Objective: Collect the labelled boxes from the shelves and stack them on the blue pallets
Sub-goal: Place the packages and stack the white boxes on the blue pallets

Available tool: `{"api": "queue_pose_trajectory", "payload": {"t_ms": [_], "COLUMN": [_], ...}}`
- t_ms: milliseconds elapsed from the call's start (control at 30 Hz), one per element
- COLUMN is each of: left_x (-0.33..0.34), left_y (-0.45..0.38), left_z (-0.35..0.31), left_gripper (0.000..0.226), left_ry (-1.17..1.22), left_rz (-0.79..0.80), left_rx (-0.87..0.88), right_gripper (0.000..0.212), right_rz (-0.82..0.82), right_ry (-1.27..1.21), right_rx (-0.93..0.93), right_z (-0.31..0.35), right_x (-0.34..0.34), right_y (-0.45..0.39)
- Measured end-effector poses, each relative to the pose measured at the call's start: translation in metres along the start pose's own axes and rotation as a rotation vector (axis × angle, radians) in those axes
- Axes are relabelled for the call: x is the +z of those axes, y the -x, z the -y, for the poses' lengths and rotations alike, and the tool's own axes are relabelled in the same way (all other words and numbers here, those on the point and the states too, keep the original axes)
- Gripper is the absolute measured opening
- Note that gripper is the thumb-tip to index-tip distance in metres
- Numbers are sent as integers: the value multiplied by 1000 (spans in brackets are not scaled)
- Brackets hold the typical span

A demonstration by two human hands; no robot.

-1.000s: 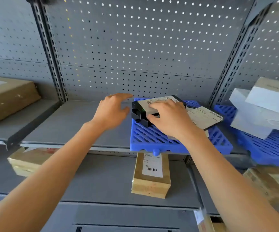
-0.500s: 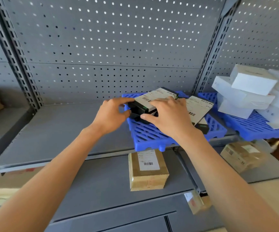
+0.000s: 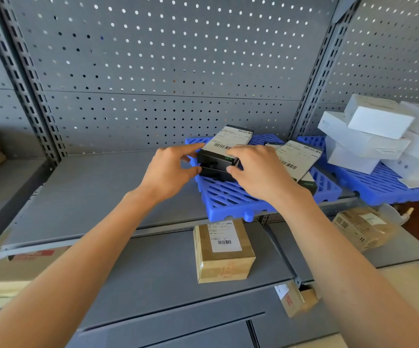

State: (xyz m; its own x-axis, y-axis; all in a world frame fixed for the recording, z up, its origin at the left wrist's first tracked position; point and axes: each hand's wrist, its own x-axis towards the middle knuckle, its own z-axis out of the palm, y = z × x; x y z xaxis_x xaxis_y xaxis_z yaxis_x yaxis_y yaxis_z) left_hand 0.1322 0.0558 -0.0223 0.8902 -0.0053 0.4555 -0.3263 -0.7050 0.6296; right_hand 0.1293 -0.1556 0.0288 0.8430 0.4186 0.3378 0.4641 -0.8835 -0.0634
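pallet (image 3: pixel 231 199): bright blue, slatted grid. stacked boxes (image 3: pixel 217 163) on it: black, white barcode labels, small green mark on near face. right boxes (image 3: pixel 376 121): plain white. lower-shelf carton (image 3: pixel 224 254): brown, white barcode label. back panel (image 3: pixel 165 59): grey, regular dot perforation. shelves (image 3: pixel 78 187): flat grey.

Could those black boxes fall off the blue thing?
Maybe. The stack of black boxes sits near the left edge of the blue pallet, so a nudge from the left hand or right hand might tip it. The pallet's front also hangs over the shelf edge, so pressing down there could rock it. The white boxes on the pallet to the right lie crooked and might slide.
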Motion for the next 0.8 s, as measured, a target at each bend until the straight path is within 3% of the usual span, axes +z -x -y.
{"api": "queue_pose_trajectory", "payload": {"t_ms": [300, 800], "left_x": [0, 9], "left_y": [-2, 9], "left_z": [-7, -16], "left_gripper": [61, 45], "left_ry": [11, 22], "left_rz": [37, 11], "left_rx": [23, -27], "right_gripper": [42, 45], "right_rz": [93, 179], "right_ry": [-102, -160], "right_rx": [66, 82], "right_z": [-4, -20], "right_x": [-10, -15], "right_y": [1, -2]}}
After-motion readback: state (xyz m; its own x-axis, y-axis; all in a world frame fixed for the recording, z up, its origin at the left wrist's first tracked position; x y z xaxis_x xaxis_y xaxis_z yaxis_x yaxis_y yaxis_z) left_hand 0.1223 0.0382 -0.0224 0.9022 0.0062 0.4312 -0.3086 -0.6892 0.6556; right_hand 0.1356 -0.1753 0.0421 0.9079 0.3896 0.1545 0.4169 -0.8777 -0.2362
